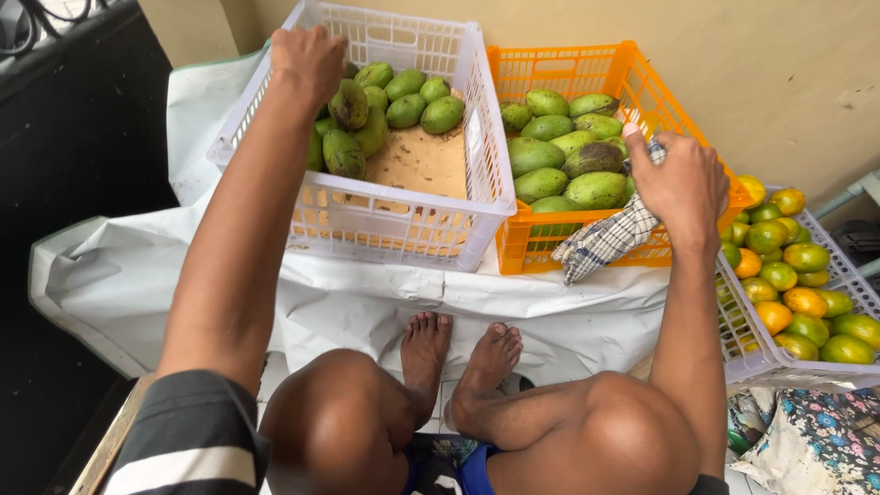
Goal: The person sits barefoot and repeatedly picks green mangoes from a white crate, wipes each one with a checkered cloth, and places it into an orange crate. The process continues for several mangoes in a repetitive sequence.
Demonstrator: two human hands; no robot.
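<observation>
The fingers (662,147) of the right hand (680,179) are closed around a checked cloth (607,240), pinching its upper end above the near right corner of the orange crate (587,69), while the rest of the cloth hangs down below the fingers, over the crate's front wall. Nearer than those fingers, toward the person, lie two bare feet (458,357) on the floor, at the edge of a white sheet (119,275) that drapes down from under the crates. Just left of the right hand's fingers, inside the orange crate, sits a heap of green mangoes (564,156), close to the cloth but not touching it as far as can be seen. To the right of that hand and a little lower, a white basket (770,367) holds green and orange citrus fruits (797,293). Farther off and well to the left, the left hand (307,57) reaches into the white crate (403,220); its fingers curl downward at the crate's far left corner, over a dark green mango (349,103), and whether they grip it or merely rest on it cannot be told. More green mangoes (412,101) lie just right of those fingers along the back of the white crate, and the brown liner (417,160) on its floor shows bare in front of them. Beyond both crates rises a tan wall (779,73).
</observation>
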